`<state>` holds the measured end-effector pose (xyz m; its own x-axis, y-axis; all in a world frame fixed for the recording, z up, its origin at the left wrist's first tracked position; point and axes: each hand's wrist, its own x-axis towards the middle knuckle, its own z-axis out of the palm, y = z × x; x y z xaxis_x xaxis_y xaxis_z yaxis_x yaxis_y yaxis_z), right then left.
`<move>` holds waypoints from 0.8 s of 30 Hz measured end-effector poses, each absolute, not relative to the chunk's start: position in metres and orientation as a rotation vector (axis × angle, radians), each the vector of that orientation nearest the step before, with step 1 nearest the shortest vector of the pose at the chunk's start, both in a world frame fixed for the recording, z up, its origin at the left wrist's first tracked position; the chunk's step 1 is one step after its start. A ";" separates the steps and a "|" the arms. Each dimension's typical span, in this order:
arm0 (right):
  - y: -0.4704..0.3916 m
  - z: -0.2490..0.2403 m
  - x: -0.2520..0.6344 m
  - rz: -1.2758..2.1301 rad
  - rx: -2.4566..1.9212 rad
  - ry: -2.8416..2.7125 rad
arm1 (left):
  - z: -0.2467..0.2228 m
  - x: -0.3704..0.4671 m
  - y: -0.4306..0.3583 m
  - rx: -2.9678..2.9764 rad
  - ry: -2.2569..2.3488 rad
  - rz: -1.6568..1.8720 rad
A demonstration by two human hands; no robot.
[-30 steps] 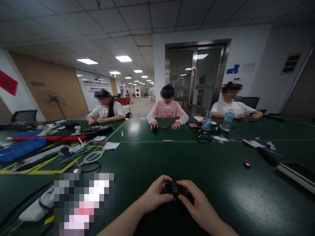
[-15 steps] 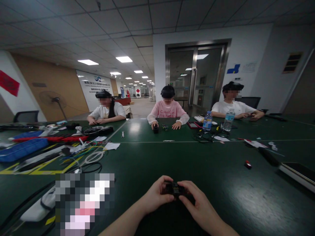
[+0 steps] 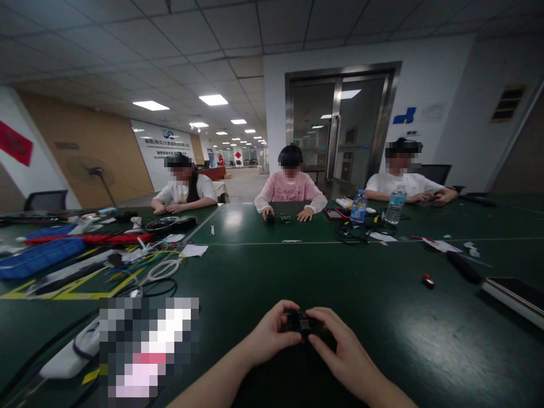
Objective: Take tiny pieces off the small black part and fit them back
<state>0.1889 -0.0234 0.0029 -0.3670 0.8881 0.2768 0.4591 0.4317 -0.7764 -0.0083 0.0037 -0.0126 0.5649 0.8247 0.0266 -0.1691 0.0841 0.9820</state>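
Observation:
A small black block-like part [image 3: 302, 323] with a few lighter details sits between my two hands, just above or on the green table near its front edge. My left hand [image 3: 275, 334] grips its left side, thumb below and fingers over the top. On the opposite side my right hand [image 3: 334, 339] pinches it between thumb and fingers. The fingertips hide the ends of the part, and its exact kind is too dark to make out.
Cables and a white power strip [image 3: 70, 351] lie at my left, with a blue tray [image 3: 42, 258] behind. A small red-and-black object [image 3: 428, 281] and a dark flat device [image 3: 516, 297] lie at right. Bottles [image 3: 359, 208] stand farther back. Three people sit across the table.
The black part appears slightly turned between my fingers, showing more of its lighter details. Both hands keep nearly the same place and hold. The view has shifted very slightly.

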 end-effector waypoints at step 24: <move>-0.023 0.005 0.186 0.800 -1.127 -1.988 | -0.018 -0.009 0.005 1.290 0.615 0.802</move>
